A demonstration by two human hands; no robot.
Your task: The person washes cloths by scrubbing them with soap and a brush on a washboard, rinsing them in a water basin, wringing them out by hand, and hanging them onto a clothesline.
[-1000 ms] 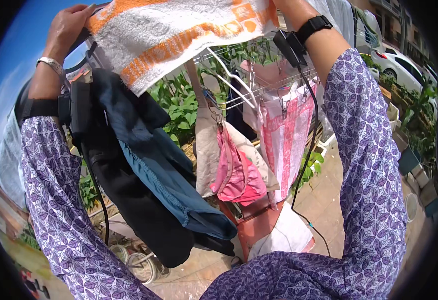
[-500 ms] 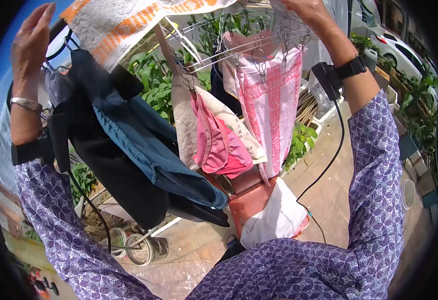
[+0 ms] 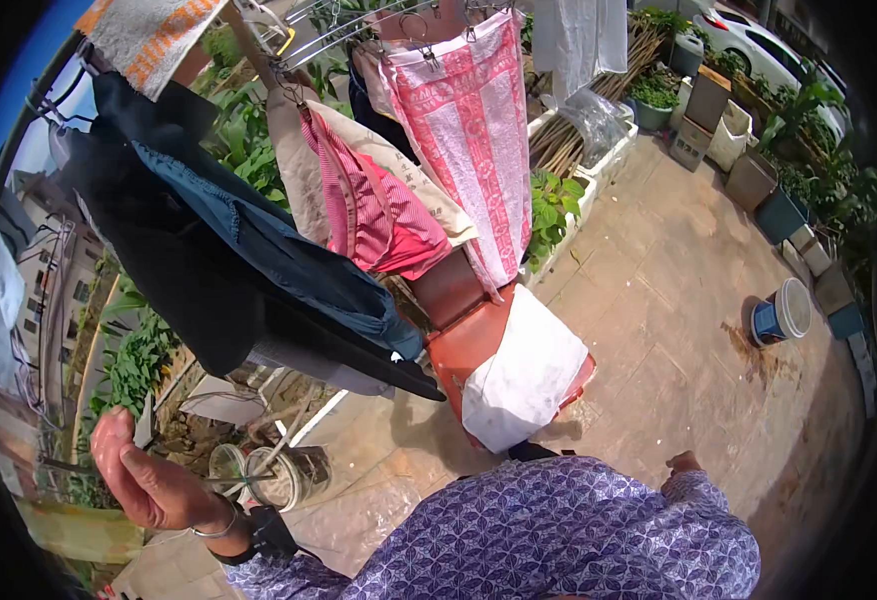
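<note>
My left hand (image 3: 149, 475) is at the lower left, below the hanging clothes. Its fingers are loosely bent, the thumb stands off from them, and nothing is seen in it. Low on the right, only a small part of my right hand (image 3: 684, 462) shows past the patterned sleeve; its fingers are not clear. Dark clothes (image 3: 209, 270) and a blue garment (image 3: 289, 255) hang from a rail. Beside them, a pink striped garment (image 3: 374, 210) and a pink-and-white towel (image 3: 474, 130) are clipped to a wire rack (image 3: 359, 30). An orange-and-white towel (image 3: 154, 40) hangs at the top left.
A red-brown chair (image 3: 469, 325) with a white cloth (image 3: 529, 370) on it stands under the laundry. A bucket (image 3: 781, 312) sits on the paved floor to the right. White tubs (image 3: 279, 475) are at the lower left. Planters (image 3: 594, 190) and boxes (image 3: 704, 110) line the back.
Both my hands have come down from the orange-and-white towel and rack at the top to low at my sides. The view has shifted, showing more floor on the right.
</note>
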